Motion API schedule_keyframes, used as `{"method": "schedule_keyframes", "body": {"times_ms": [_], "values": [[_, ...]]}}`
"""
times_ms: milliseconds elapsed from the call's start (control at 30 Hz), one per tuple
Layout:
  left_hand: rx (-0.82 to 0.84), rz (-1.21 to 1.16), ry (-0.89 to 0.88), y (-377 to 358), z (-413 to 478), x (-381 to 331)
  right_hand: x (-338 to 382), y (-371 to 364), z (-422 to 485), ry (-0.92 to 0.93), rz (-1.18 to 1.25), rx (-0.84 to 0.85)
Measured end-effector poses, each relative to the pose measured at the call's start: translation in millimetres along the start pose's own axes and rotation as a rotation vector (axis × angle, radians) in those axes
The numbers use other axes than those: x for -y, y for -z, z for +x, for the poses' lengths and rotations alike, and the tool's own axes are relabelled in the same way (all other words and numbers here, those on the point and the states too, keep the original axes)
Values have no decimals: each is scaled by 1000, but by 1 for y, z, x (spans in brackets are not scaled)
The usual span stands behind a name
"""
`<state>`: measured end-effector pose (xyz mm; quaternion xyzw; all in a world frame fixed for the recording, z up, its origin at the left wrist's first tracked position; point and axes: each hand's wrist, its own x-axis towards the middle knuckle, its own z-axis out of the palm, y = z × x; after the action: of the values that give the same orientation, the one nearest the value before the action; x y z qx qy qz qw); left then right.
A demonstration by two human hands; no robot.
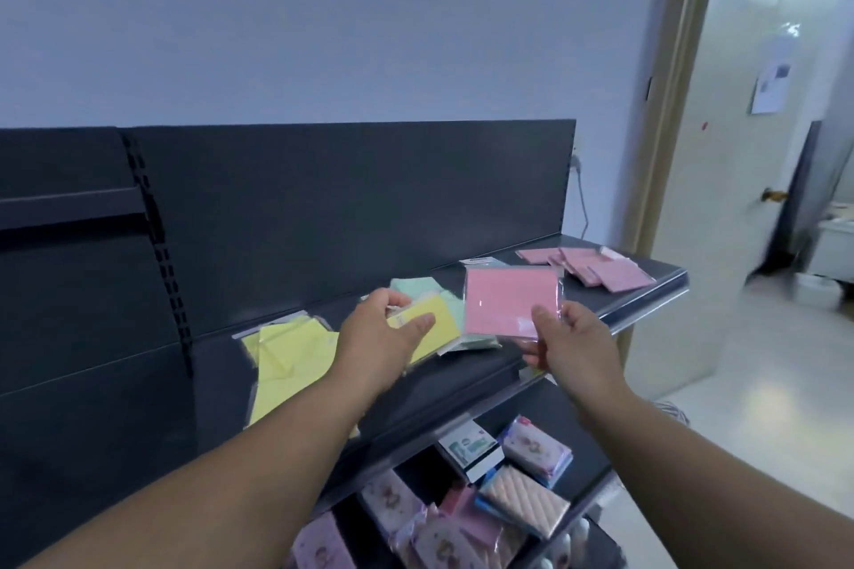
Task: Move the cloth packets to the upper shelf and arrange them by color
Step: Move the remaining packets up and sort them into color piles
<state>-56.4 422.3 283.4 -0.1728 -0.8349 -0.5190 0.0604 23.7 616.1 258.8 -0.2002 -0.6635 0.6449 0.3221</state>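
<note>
My right hand (570, 337) holds a pink cloth packet (508, 303) by its lower right corner, lifted above the dark upper shelf (462, 377). My left hand (386, 330) grips a yellow cloth packet (436, 323) that lies partly over mint green packets (416, 284) on the shelf. A spread of yellow packets (289, 365) rests at the shelf's left, partly hidden by my left forearm. Several pink packets (596, 266) lie grouped at the shelf's far right end.
Below the upper shelf, a lower shelf (587, 474) holds several patterned and quilted packs (522, 497). A dark back panel (346, 199) rises behind the upper shelf. To the right stand an open door (739, 152) and a pale floor (762, 383).
</note>
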Motion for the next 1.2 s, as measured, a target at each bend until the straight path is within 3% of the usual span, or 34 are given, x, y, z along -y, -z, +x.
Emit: {"method": "schedule_keyframes", "body": {"times_ms": [167, 367, 600, 733, 933, 1200], "values": [[-32, 151, 40, -52, 16, -18, -13, 54, 38, -9, -46, -4], [-287, 316, 200, -32, 39, -20, -24, 112, 89, -34, -94, 99], [-133, 704, 482, 2, 24, -2, -39, 109, 120, -98, -92, 289], [-261, 790, 551, -2, 8, 20, -44, 106, 126, -106, -81, 337], [-464, 834, 207, -60, 19, 0, -43, 124, 138, -114, -67, 359], [-217, 593, -228, -199, 38, -78, -45, 171, 170, -123, -105, 284]]}}
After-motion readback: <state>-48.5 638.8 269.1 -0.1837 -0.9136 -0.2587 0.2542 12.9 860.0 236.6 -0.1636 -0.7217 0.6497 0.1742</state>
